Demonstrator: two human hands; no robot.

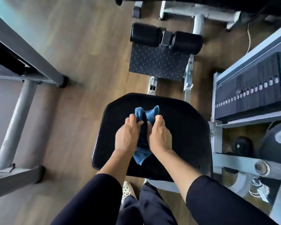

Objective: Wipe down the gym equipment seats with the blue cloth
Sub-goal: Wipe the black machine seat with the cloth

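A black padded seat [185,127] of a gym machine fills the middle of the view. Above it I hold the blue cloth [148,113] bunched between both hands. My left hand [128,137] grips the cloth's left side with curled fingers. My right hand [160,135] grips its right side, close beside the left. One corner of the cloth hangs down below my wrists, and two folds stick up past my fingers. Whether the cloth touches the seat I cannot tell.
Beyond the seat are a dark checker-plate footrest [157,64] and two black roller pads [165,38]. A weight stack [253,93] in a grey frame stands close on the right. Grey frame tubes [16,120] of another machine stand on the left, on wooden floor.
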